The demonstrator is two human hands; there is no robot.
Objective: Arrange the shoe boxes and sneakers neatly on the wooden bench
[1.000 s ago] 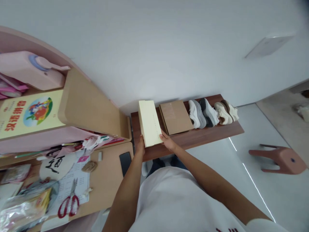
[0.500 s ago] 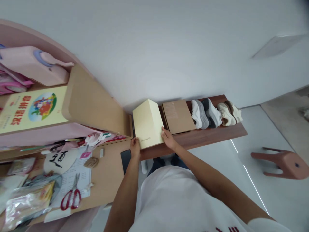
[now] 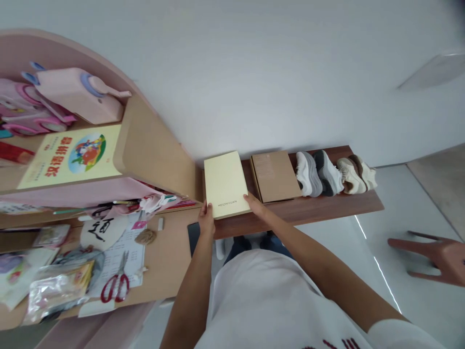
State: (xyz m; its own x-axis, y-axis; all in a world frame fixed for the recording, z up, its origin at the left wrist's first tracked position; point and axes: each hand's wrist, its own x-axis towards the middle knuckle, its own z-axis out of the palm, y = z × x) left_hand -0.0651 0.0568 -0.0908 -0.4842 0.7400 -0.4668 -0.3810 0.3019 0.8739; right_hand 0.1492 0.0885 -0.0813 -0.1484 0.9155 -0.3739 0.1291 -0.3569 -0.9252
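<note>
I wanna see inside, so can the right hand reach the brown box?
Probably yes: the right hand is close to the brown box with nothing between, though it holds the cream box.

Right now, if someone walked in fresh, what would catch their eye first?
Probably the pale yellow box lettered MEIZHIYUAN, at the left end of the wooden bench, with the left hand and right hand at its near end. Next might come the row of shoes right of the cardboard box, then the red-handled scissors on the cluttered desk at left.
</note>
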